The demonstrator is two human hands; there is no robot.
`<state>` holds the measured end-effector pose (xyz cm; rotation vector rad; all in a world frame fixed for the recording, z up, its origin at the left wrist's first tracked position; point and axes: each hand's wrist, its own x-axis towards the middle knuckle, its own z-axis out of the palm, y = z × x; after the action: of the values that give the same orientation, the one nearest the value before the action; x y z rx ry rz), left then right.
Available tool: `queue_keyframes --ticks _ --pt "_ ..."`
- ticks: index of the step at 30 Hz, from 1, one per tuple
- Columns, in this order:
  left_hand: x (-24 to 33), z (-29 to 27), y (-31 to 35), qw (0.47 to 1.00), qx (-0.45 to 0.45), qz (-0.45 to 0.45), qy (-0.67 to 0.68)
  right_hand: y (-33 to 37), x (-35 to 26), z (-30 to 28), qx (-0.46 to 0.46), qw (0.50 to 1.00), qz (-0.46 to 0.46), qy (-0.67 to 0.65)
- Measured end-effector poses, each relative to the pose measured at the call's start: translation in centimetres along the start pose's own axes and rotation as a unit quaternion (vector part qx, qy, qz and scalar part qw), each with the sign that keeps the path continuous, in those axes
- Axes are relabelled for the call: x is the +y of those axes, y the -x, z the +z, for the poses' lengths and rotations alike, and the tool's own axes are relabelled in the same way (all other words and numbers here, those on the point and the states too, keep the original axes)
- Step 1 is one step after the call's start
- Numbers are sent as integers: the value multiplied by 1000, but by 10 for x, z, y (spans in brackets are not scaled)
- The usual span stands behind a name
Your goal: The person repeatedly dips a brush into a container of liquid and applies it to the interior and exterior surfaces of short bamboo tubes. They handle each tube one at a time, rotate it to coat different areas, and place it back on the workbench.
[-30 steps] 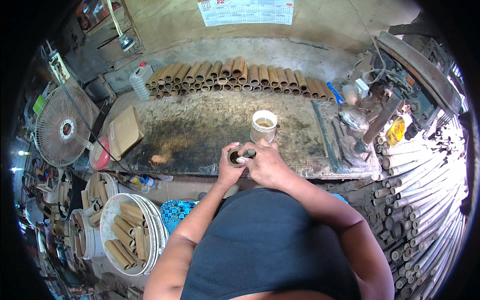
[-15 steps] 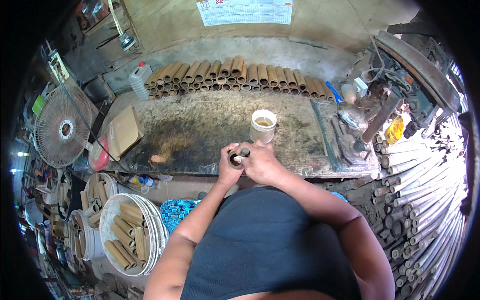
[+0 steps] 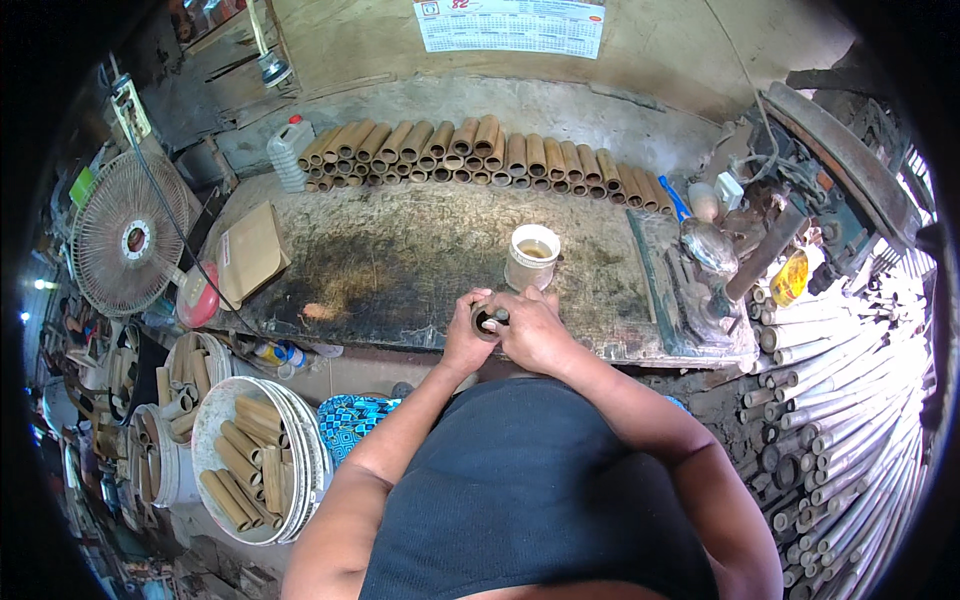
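Close to the bench's front edge, my left hand [image 3: 466, 338] is closed around a short bamboo tube [image 3: 477, 322], its open end facing me. My right hand [image 3: 535, 330] meets it from the other side, fingers bent at the tube's rim. A small round-ended, rod-like thing [image 3: 501, 314] pokes out between the right fingers by the opening; its kind and the rest of it are hidden. Just beyond my hands stands a white cup [image 3: 528, 272] with yellowish-brown liquid in it.
Stacked bamboo tubes [image 3: 460, 150] line the back of the bench [image 3: 420, 240], with a plastic jug [image 3: 290, 158] at their left end. A fan [image 3: 135, 235] stands left, above a bucket of tubes [image 3: 212, 440]. Tools clutter the right end; long bamboo poles [image 3: 850, 400] lie beyond.
The whole view has shifted slightly. Both hands still hold the tube together, and the rod-like thing between the right fingers sits a little differently at the opening.
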<state>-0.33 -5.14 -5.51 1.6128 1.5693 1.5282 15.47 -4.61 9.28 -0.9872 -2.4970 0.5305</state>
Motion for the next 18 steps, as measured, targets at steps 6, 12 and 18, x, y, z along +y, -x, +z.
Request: queue_keyframes --ticks 6,12,18 --pt "0 -1 -3 1000 20 -13 8 6 -2 -16 34 996 -58 -52" --pt "3 -9 -11 997 59 -20 46 10 -14 -31 96 993 -42 -61" --pt "-8 -12 -20 983 70 -85 150 19 -4 -60 178 975 -2 -133"
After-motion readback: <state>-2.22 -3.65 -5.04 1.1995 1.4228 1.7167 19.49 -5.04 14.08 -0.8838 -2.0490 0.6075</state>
